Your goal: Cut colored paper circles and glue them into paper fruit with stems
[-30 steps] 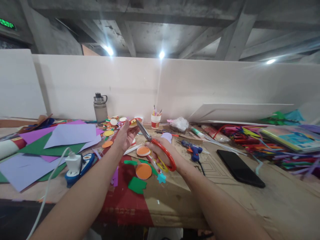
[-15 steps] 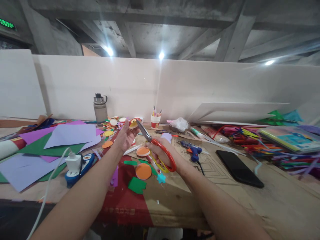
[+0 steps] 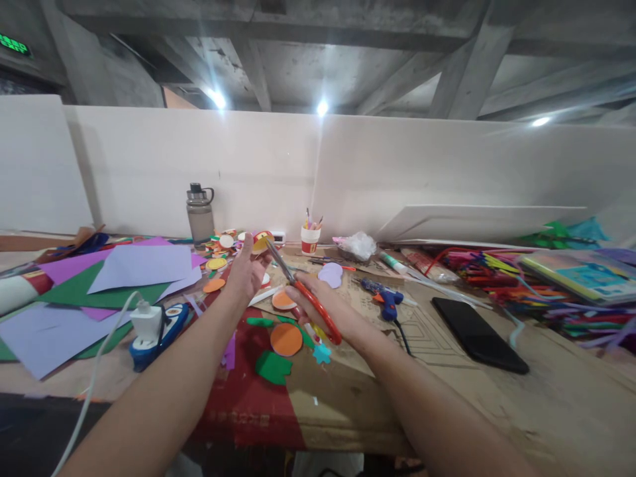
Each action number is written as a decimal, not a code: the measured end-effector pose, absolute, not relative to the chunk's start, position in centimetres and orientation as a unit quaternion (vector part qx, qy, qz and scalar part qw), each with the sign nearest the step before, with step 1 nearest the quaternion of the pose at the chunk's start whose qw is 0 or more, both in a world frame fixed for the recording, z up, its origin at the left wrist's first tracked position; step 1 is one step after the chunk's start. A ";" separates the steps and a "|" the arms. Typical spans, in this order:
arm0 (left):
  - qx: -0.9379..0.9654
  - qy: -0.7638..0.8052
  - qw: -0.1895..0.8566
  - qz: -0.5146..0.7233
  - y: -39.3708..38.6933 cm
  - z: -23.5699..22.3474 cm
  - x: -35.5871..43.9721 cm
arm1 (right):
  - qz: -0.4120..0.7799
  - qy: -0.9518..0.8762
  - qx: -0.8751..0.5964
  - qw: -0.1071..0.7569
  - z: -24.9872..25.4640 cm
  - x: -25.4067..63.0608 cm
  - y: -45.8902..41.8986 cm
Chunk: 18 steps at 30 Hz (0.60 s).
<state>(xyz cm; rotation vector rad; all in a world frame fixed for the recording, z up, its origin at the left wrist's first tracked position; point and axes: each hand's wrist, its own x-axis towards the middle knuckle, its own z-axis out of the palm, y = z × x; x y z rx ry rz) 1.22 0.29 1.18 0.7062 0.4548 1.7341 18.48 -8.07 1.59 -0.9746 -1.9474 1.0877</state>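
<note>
My left hand (image 3: 247, 270) pinches a small red and yellow paper piece (image 3: 263, 242) between thumb and fingers, above the table. Around the handles of a pair of red-handled scissors (image 3: 316, 309) my right hand (image 3: 325, 306) is closed. Their metal blades point up and left, with the tips at the edge of the paper piece. Below the hands lie an orange disc (image 3: 286, 340), a green foam-like scrap (image 3: 273, 368) and a blue star-shaped piece (image 3: 322, 353). Another orange-topped round piece (image 3: 283, 300) sits by my right fingers, which partly hide it.
Left are purple and green sheets (image 3: 142, 268), a blue power strip (image 3: 158, 336) and a water bottle (image 3: 200, 215). A paper cup of pencils (image 3: 310, 240) stands at the back. Right are a blue glue gun (image 3: 387, 301), a black phone (image 3: 478, 334) and many pipe cleaners (image 3: 561, 311).
The paper piece has shifted slightly left and turned in my left hand. The scissors have rotated in my right hand, so their handles look narrower. The lilac piece behind shows more.
</note>
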 end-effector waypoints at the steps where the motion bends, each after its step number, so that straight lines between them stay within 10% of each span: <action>1: 0.301 0.194 0.572 0.738 0.2 1.2 1.3 | 0.413 -0.755 -0.377 0.342 1.4 18.5 -8.0; 18: 0.324 0.224 0.559 0.730 -0.3 1.0 2.3 | 0.455 -0.707 -0.414 0.349 1.6 17.8 -8.1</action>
